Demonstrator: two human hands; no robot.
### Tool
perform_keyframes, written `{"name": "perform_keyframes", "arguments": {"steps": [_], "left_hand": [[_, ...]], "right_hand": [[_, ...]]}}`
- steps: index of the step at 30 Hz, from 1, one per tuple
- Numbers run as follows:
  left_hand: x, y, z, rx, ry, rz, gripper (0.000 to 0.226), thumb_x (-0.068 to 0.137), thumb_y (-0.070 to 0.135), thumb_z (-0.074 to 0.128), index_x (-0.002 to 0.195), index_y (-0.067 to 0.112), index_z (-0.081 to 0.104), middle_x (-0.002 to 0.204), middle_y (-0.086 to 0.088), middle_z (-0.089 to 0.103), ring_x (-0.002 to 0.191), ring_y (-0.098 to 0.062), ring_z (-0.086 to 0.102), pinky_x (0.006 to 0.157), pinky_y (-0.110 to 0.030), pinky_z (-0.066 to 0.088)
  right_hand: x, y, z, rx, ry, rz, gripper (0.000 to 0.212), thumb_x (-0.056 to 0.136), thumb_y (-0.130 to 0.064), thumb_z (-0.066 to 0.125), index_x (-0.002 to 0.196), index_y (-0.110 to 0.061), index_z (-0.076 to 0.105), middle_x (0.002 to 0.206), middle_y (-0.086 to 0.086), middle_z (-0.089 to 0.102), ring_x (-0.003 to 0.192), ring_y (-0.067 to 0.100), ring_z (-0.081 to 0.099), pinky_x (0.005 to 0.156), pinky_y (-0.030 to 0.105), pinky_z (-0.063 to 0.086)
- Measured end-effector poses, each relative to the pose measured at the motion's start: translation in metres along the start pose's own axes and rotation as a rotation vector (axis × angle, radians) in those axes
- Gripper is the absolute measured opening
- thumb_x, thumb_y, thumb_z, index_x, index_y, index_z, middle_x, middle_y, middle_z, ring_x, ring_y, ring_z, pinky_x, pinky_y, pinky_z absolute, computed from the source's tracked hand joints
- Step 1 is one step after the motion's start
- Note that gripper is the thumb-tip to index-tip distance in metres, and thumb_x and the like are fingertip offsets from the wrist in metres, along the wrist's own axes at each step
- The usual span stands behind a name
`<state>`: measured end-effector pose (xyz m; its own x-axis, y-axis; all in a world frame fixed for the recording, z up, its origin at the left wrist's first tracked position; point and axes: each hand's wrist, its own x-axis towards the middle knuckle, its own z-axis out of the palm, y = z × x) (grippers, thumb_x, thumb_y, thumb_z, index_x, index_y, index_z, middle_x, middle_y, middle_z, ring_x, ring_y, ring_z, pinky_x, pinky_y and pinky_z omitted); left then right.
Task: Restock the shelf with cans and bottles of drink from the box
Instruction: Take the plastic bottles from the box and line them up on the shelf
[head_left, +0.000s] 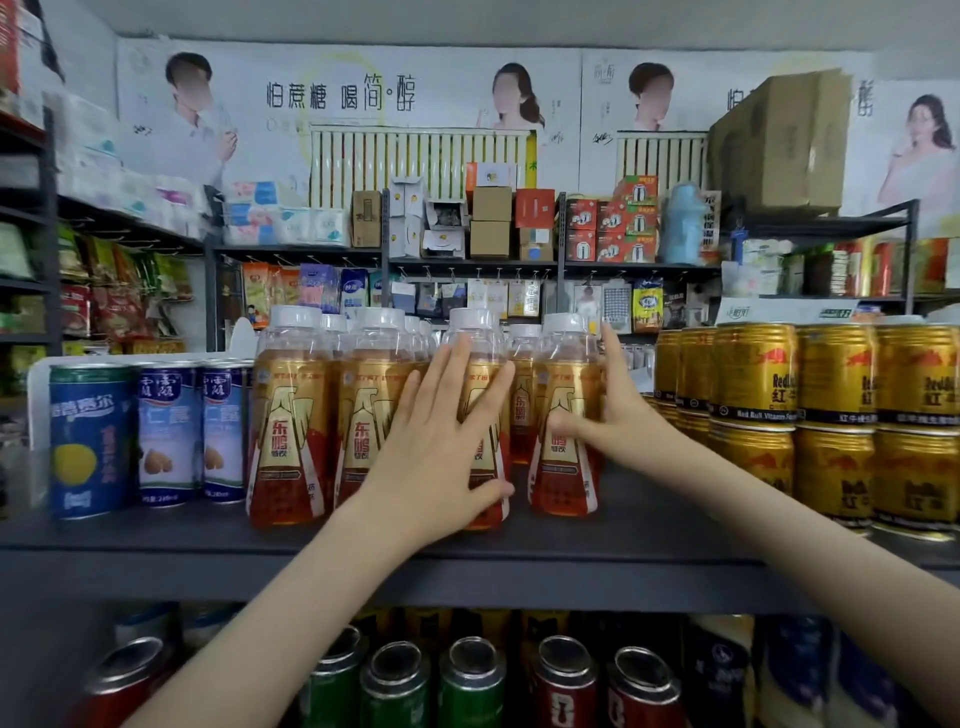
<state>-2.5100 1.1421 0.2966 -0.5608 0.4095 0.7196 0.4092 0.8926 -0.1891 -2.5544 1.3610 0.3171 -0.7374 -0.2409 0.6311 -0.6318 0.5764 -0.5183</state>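
1. Amber bottles (291, 415) with white caps stood four across at the front of the dark shelf (156, 540), with more of them behind. Blue cans (166, 431) were on their left and stacked gold cans (831, 415) on their right.
2. The left hand (441, 447) lay flat on the front of the third bottle (480, 338). Its fingers were straight and spread over the label, and the thumb was low at the bottle's right side. It was released: it pressed the bottle and did not grasp it.
3. The right hand (618, 410) touched the fourth bottle (563, 483), with the thumb across the label and straight fingers going up along its right side. This hand also closed round nothing.
4. I judge that the hands were placed so to push these two bottles into line with the labels forward, not to lift them. A flat palm can slide a tall bottle without tipping it.
5. The fourth bottle seemed to stand a little farther back than the third, with a gap between them, so the row probably needed squaring.
6. The box was not in view, so I cannot tell how much stock remained.
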Motion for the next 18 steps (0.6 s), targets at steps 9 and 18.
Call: {"name": "perform_keyframes", "arguments": {"steps": [9,18], "left_hand": [[-0.001,-0.02,-0.004,0.047,-0.099,0.087,0.121,0.072,0.074,0.057,0.138,0.038,-0.037,0.132,0.002,-0.061,0.125,-0.016,-0.05,0.09,-0.02,-0.031],[-0.003,-0.03,0.008,0.196,0.024,0.133,0.117,0.062,0.085,0.038,0.153,0.027,-0.008,0.157,-0.01,-0.024,0.145,-0.022,-0.018,0.118,-0.047,-0.004]], "right_hand": [[0.008,0.012,0.019,-0.159,-0.072,-0.043,0.119,0.081,-0.008,0.072,0.141,-0.048,-0.022,0.159,-0.005,-0.007,0.146,0.016,0.004,0.114,0.036,0.024],[0.016,0.014,0.048,-0.71,-0.023,-0.08,0.125,0.074,-0.036,0.078,0.144,-0.034,-0.025,0.149,0.006,-0.039,0.139,0.026,-0.033,0.115,0.052,0.004]]}}
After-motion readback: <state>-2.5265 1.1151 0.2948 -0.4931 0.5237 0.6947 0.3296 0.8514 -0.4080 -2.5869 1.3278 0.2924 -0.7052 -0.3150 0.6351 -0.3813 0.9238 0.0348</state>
